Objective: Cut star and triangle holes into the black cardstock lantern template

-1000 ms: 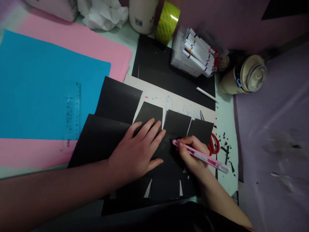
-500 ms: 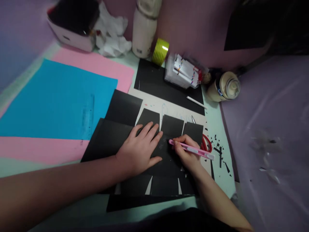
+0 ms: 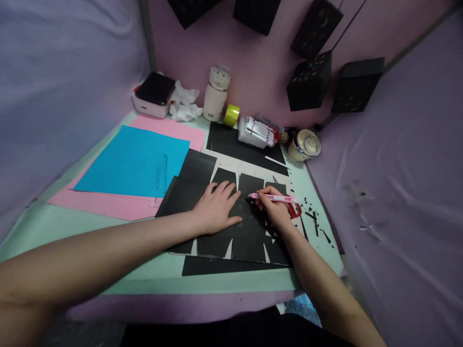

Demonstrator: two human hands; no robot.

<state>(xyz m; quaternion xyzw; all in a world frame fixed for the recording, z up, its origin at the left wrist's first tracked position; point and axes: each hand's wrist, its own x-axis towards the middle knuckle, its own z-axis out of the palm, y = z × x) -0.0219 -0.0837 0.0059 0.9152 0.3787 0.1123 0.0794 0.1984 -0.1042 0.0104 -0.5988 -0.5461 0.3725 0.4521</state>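
– Why press with the left hand [image 3: 217,208], fingers spread?
– Likely to steady the notched black card [image 3: 249,231], toward six o'clock.
– Right hand [image 3: 275,210]?
– Clamped pen-style on the slim pink plastic cutter [image 3: 282,198] at four o'clock, presumably for control.

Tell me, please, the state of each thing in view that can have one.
Black card: lying flat, edges notched
Pink craft knife: held, tip at the card
Left hand: open, flat on the card
Right hand: closed around the knife
Red scissors: partly covered, open or shut unclear
Ruler: lying flat
White bottle: upright
Tissue: crumpled
Black scraps: scattered
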